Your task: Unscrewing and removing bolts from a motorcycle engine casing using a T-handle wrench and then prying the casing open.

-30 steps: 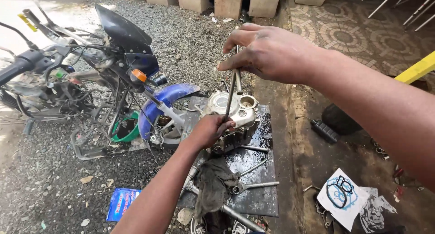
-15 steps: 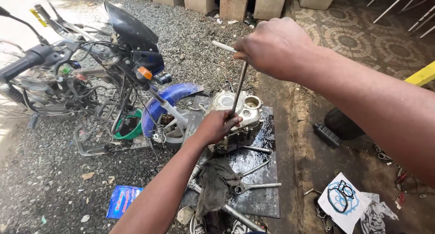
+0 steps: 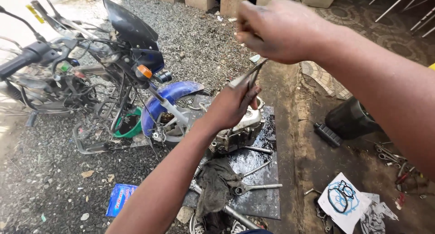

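My right hand is closed over the top handle of a long metal T-wrench, high above the work. The wrench shaft slants down toward a grey motorcycle engine. My left hand grips the lower shaft just above the engine and hides the wrench tip. The engine sits on a dark wet mat on the ground.
A motorcycle with a blue front fender stands left on gravel, with a green bowl under it. A dirty rag and loose spanners lie on the mat. At right are a white gasket sheet and a black container.
My right hand has turned on the handle and risen slightly. The wrench shaft has gone from nearly upright to slanted. My left hand stays on the shaft over the engine.
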